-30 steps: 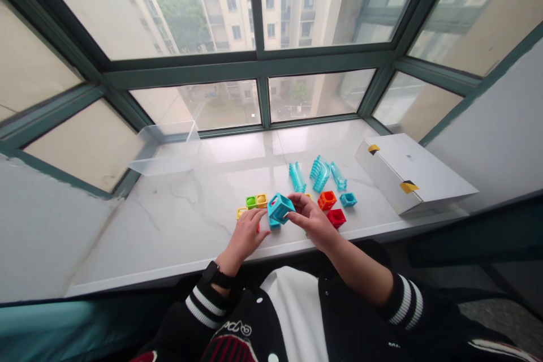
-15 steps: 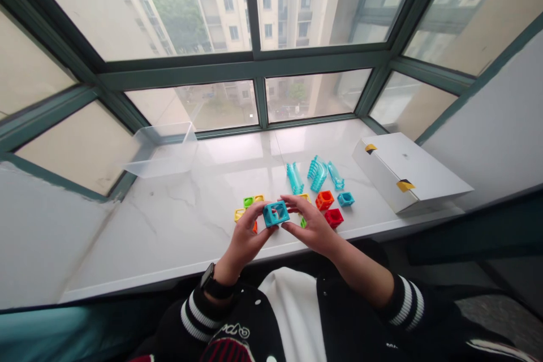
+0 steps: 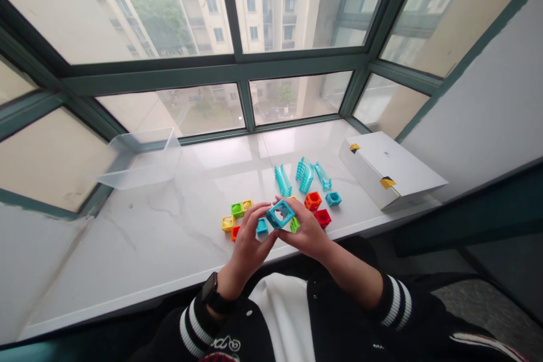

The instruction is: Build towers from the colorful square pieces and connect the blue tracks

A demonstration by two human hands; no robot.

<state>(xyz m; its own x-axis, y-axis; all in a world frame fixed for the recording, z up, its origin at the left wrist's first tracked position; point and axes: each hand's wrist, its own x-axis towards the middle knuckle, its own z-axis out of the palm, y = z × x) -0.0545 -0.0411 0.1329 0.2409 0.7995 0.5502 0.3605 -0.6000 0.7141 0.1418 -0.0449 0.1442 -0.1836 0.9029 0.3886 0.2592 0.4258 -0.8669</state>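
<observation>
Between my two hands a blue hollow cube block (image 3: 280,215) is held up over the near part of the sill, tilted, a round opening facing me. My left hand (image 3: 251,236) grips its left side, and my right hand (image 3: 308,230) has its fingers on the right side. Beyond and beside the left hand lie a green block (image 3: 237,210), yellow blocks (image 3: 228,223) and an orange block (image 3: 235,233). Below the held cube sits another blue block (image 3: 262,226). A light green piece (image 3: 294,224) shows partly behind my right fingers.
Right of my hands are an orange-red block (image 3: 313,201), a red block (image 3: 323,218) and a blue block (image 3: 333,198). Clear turquoise track pieces (image 3: 304,175) lie behind them. A transparent bin (image 3: 139,172) stands left, a white box (image 3: 396,164) right, on the marble sill (image 3: 199,169).
The blue cube has been turned and tilted in my hands, so its round opening now shows. The whole view has shifted, with the sill's things appearing further left.
</observation>
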